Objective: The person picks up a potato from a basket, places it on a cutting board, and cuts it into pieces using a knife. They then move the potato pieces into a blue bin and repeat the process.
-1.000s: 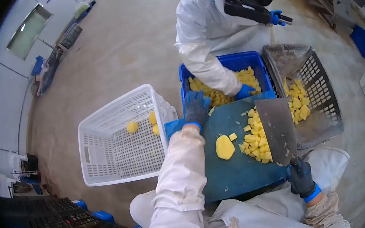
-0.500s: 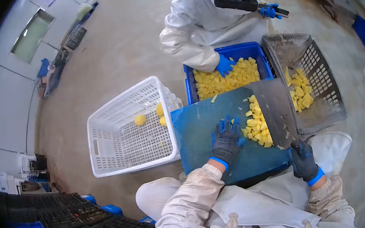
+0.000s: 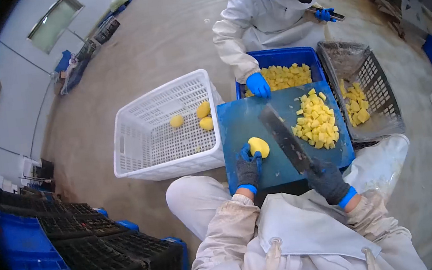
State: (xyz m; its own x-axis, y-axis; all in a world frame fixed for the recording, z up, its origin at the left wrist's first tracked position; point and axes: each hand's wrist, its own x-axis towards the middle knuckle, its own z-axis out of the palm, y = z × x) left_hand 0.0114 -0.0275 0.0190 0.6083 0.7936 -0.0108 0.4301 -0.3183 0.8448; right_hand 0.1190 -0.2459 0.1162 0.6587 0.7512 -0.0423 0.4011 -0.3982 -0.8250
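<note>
In a dark grey glove, my left hand (image 3: 248,167) closes its fingers around a whole yellow potato (image 3: 259,147), which looks peeled, on the blue cutting board (image 3: 236,121). My right hand (image 3: 329,179), gloved alike, grips the handle of a wide-bladed cleaver (image 3: 285,138). The blade is tilted over the middle of the board, between the potato and a pile of diced potato (image 3: 318,122) on the right side.
A white crate (image 3: 168,162) with 3 potatoes stands left. Behind the board is a blue bin (image 3: 284,51) of diced potato; right, a dark crate (image 3: 383,87) with larger pieces. A co-worker's blue-gloved hand (image 3: 258,85) is at the board's far edge. Black crates (image 3: 113,266) stand lower left.
My left hand, flat on the board before, now holds a potato. The cleaver has moved left from beside the diced pile. The co-worker's hand has moved from the bin to the board's edge.
</note>
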